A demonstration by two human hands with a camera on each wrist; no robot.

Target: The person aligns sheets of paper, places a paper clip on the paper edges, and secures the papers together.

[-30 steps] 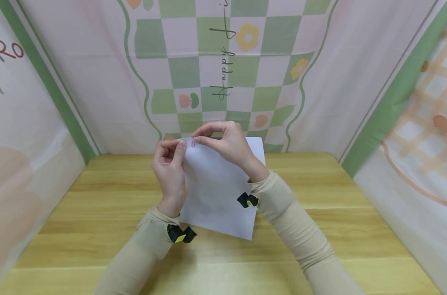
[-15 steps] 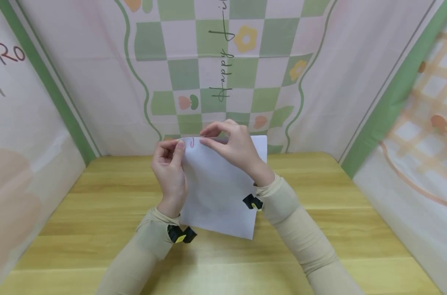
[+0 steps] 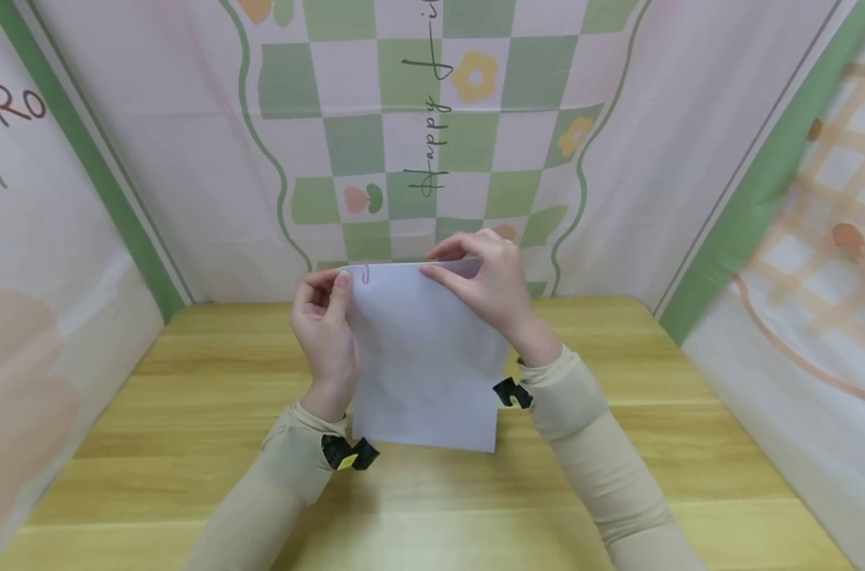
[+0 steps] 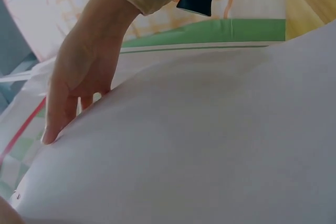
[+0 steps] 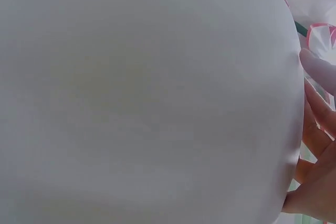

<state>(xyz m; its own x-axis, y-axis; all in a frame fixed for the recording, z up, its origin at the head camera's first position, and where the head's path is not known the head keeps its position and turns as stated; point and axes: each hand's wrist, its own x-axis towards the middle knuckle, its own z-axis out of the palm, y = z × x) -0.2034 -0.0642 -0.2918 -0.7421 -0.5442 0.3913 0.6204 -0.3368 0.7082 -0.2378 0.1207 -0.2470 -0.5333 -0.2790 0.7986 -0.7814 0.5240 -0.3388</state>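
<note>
A white sheet of paper [image 3: 425,357] is held up in front of me, its lower edge close over the table. A pink paper clip [image 3: 365,274] sits on its top edge near the left corner. Just left of the clip, my left hand [image 3: 325,333] pinches that corner, thumb in front and fingers curled behind. Farther right along the top edge, my right hand [image 3: 495,289] pinches the paper between thumb and fingers. The sheet [image 5: 157,98] fills most of the right wrist view, bowed along its edge. In the left wrist view the right hand [image 4: 86,66] reaches over that edge.
The wooden table [image 3: 589,476] spreads below both forearms. A printed cloth [image 3: 532,143] with green checks and flowers hangs behind it, and more printed cloth stands along the left and right sides.
My right hand has slid rightward along the top edge, away from the paper clip, which now shows fully. The sheet's lower edge has turned more level. My left hand keeps its corner.
</note>
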